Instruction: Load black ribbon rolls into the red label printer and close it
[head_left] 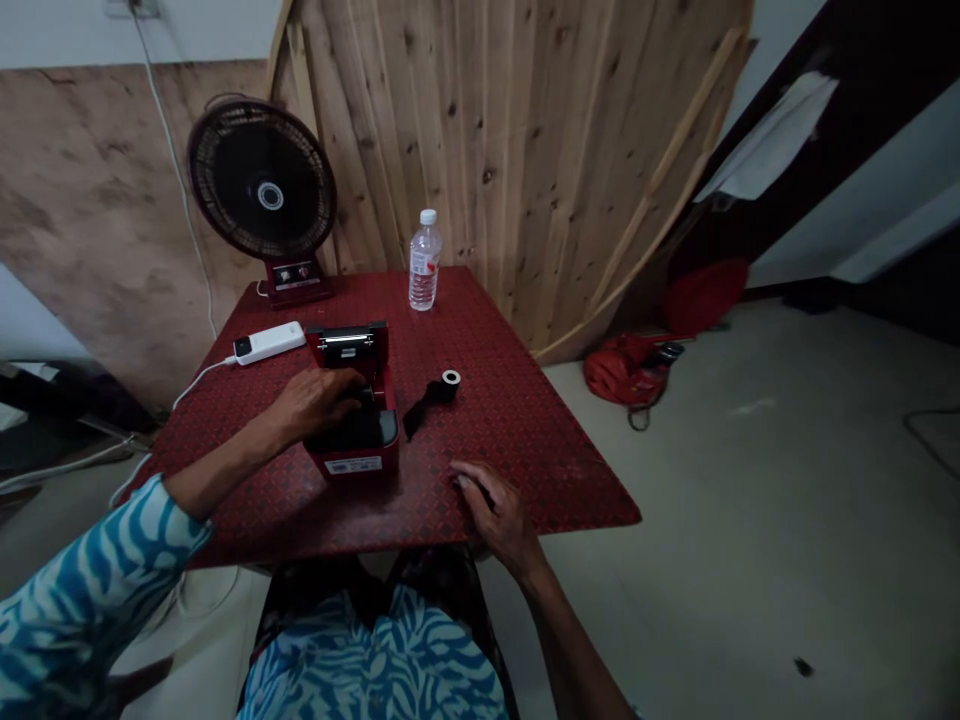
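A red and black box-shaped machine, looking like a small label printer [352,462], stands on the table with its lid raised toward the back. Inside its open body is my left hand [322,400], fingers bent and closed near a dark roller or spindle; what they grip is hidden. My right hand [499,510] rests at the table's front edge, right of the machine. Its thumb and fingertips come together, and anything between them is too small to make out. Between the hands and farther back lies a black ribbon roll [448,385] with a white core, its loose strip trailing toward the machine.
A red patterned table [517,430] carries a white power bank [268,343] with a cable, a clear water bottle [424,265] and a dark red fan [262,190]. Wooden boards [510,150] lean behind it. A red bag [622,368] lies on the floor at right.
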